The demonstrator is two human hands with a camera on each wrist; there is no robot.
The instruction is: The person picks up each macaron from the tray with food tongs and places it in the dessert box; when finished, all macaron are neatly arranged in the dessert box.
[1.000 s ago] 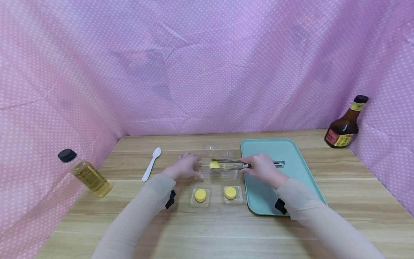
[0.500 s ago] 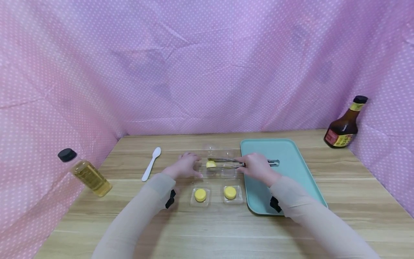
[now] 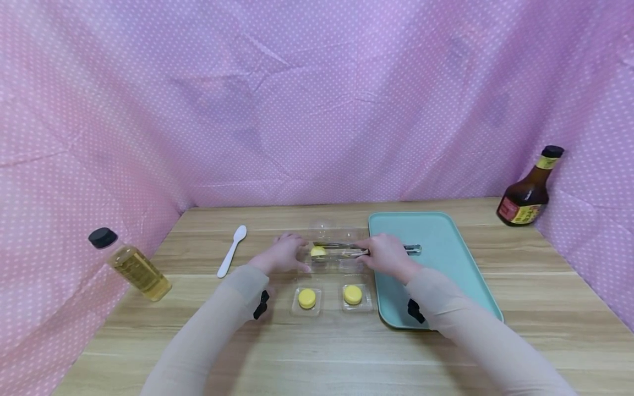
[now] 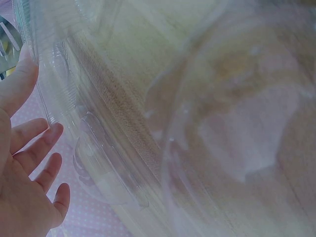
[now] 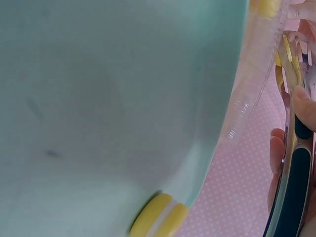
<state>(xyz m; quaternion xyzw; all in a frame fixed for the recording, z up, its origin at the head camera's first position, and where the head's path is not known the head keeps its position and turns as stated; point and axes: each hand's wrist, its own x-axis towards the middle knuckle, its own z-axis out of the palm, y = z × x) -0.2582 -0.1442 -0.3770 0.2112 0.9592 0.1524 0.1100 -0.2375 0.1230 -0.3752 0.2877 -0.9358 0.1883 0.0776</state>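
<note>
My right hand grips metal tongs with dark grips, over the left edge of a teal tray. Between the tong tips is a yellow macaron, over a clear plastic container. My left hand is at the container's left side; in the left wrist view its thumb and index finger touch the clear edge, the other fingers relaxed. Nearer to me, two yellow macarons sit in clear plastic holders. In the right wrist view a yellow macaron lies at the tray's rim; the head view does not show it.
A white spoon lies left of my left hand. Farther left a bottle of yellow liquid with a black cap stands near the table's edge. At the back right stands a dark sauce bottle. Pink dotted cloth surrounds the wooden table.
My right hand and the tongs have moved left, and the macaron between the tips has shifted left with them. My left hand has stayed in place.
</note>
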